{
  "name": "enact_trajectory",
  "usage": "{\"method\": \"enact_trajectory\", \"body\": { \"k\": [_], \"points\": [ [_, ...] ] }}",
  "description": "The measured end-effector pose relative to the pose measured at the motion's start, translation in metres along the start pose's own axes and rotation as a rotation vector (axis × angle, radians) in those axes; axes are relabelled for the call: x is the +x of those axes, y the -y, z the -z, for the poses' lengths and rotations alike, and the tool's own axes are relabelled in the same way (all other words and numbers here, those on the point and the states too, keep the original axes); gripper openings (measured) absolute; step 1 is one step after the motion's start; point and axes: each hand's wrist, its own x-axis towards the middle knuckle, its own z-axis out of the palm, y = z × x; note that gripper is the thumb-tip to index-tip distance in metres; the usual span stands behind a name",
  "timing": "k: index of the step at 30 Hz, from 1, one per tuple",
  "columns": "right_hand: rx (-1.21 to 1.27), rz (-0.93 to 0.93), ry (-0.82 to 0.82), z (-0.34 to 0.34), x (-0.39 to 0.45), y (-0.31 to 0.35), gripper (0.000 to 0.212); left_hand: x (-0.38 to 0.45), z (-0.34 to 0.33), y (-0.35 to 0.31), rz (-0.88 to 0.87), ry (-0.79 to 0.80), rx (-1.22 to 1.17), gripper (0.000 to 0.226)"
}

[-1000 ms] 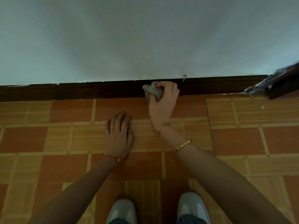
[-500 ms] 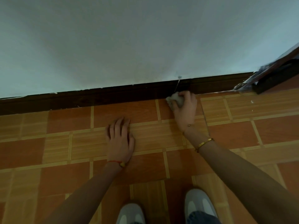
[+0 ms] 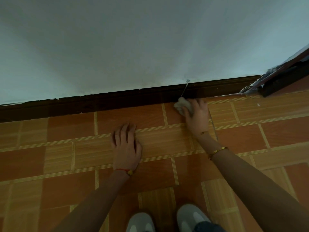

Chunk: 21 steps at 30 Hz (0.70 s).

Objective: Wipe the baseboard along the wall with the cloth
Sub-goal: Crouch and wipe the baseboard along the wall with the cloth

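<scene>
Right hand (image 3: pixel 197 114) clenched on bunched cloth (image 3: pixel 181 105), pressing it against baseboard (image 3: pixel 117 101) just ahead. Left hand (image 3: pixel 126 146) spread flat on floor (image 3: pixel 66 148), presumably bracing.

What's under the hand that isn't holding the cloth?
The left hand lies flat on the tiled floor, spread over a pale tile stripe. The patch of floor right beneath the palm is covered.
</scene>
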Motion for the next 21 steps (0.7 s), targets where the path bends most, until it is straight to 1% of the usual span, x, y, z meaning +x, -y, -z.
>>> {"method": "enact_trajectory", "body": {
  "k": [4, 6, 8, 10, 14, 15, 18, 21],
  "points": [
    [-0.028, -0.169, -0.111, 0.013, 0.005, -0.023, 0.032, 0.0, -0.001, -0.001, -0.008, -0.012, 0.02, 0.05],
    [-0.011, -0.228, -0.142, 0.011, 0.006, -0.018, 0.032, 0.0, -0.001, -0.003, -0.005, -0.016, 0.024, 0.049],
    [0.015, -0.245, -0.145, 0.004, 0.004, -0.003, 0.03, 0.0, -0.002, -0.003, -0.003, -0.019, 0.026, 0.049],
    [0.045, -0.189, -0.095, -0.007, -0.004, 0.018, 0.029, 0.0, -0.001, -0.003, 0.0, -0.01, 0.031, 0.049],
    [0.11, 0.068, 0.07, -0.03, -0.019, 0.057, 0.032, 0.0, -0.001, -0.004, -0.006, -0.012, 0.041, 0.05],
    [0.119, 0.093, 0.089, -0.033, -0.019, 0.061, 0.032, 0.0, -0.001, -0.003, -0.01, -0.012, 0.044, 0.05],
    [0.129, 0.071, 0.079, -0.028, -0.013, 0.053, 0.033, -0.001, -0.001, -0.001, -0.015, -0.018, 0.045, 0.049],
    [0.067, -0.015, 0.02, -0.01, -0.004, 0.02, 0.032, -0.001, -0.002, -0.002, -0.013, -0.018, 0.039, 0.049]
  ]
}}
